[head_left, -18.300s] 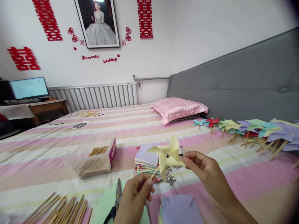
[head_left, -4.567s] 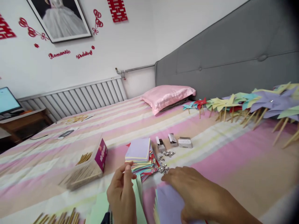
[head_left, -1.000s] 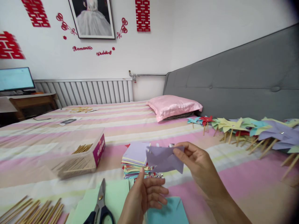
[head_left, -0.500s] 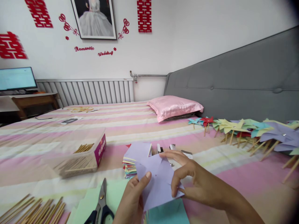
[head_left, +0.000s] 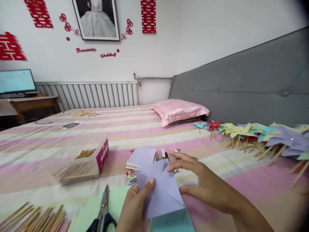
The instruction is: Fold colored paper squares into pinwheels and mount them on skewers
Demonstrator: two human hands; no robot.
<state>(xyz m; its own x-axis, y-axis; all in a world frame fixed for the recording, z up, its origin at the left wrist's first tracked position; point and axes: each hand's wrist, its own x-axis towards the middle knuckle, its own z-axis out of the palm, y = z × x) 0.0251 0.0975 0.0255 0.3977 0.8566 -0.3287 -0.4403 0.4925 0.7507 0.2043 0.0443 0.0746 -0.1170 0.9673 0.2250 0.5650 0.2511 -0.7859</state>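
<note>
My left hand (head_left: 134, 209) grips a lilac paper square (head_left: 160, 190) with cut corners, thumb pressed on its face. My right hand (head_left: 195, 178) hovers at the sheet's right edge, fingers spread, one fingertip touching a raised flap near its top. Under the sheet lies a blue paper square (head_left: 172, 224). Just behind stands a stack of coloured paper squares (head_left: 140, 162) with small metal pins and little boxes (head_left: 169, 154) beside it.
Scissors (head_left: 102, 212) lie on a green sheet at my left. Wooden sticks (head_left: 33, 219) are piled at the lower left, and a clear box of sticks (head_left: 84, 164) sits further back. Finished pinwheels (head_left: 253, 133) line the grey headboard at right. A pink pillow (head_left: 181, 111) lies behind.
The lilac sheet came down from mid-air in my right hand into my left hand's grip. My right hand has let go of its edge and opened.
</note>
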